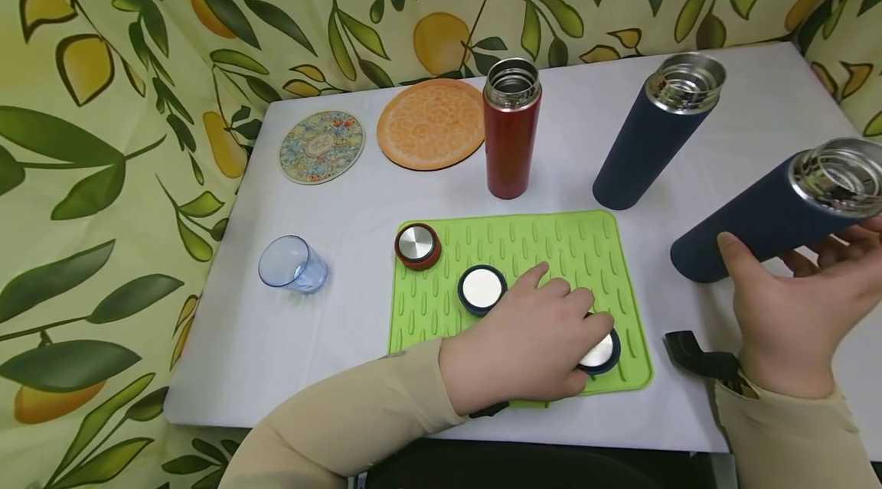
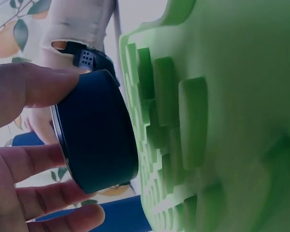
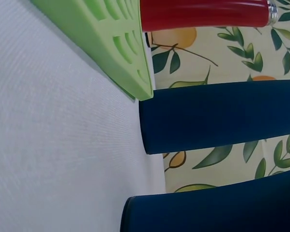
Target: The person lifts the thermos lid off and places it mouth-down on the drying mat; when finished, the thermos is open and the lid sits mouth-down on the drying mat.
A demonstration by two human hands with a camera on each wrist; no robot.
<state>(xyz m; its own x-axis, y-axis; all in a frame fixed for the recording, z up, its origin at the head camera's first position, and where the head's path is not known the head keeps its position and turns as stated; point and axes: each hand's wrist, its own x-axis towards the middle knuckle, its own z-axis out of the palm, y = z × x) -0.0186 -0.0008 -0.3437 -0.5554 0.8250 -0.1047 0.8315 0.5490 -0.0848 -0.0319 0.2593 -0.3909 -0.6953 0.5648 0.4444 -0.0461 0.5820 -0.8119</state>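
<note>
Over the green ridged mat [image 1: 510, 236], my left hand [image 1: 527, 340] grips a dark blue flask lid [image 1: 601, 353] between thumb and fingers. Seen from the left wrist, that lid [image 2: 99, 133] is right at the mat's ridges; I cannot tell if it touches them. A second blue lid [image 1: 481, 288] and a red lid [image 1: 417, 246] lie on the mat, tops up. At the right, my right hand [image 1: 792, 313] holds the nearer dark blue flask [image 1: 765, 206] low on its body, thumb on the near side. This flask stands uncapped. The right wrist view shows no fingers.
Another uncapped blue flask [image 1: 651, 145] and an uncapped red flask [image 1: 511, 141] stand behind the mat. An orange round board [image 1: 430, 125] and a patterned round mat [image 1: 321, 147] lie at the back left. A blue-tinted glass [image 1: 292, 265] is on the left.
</note>
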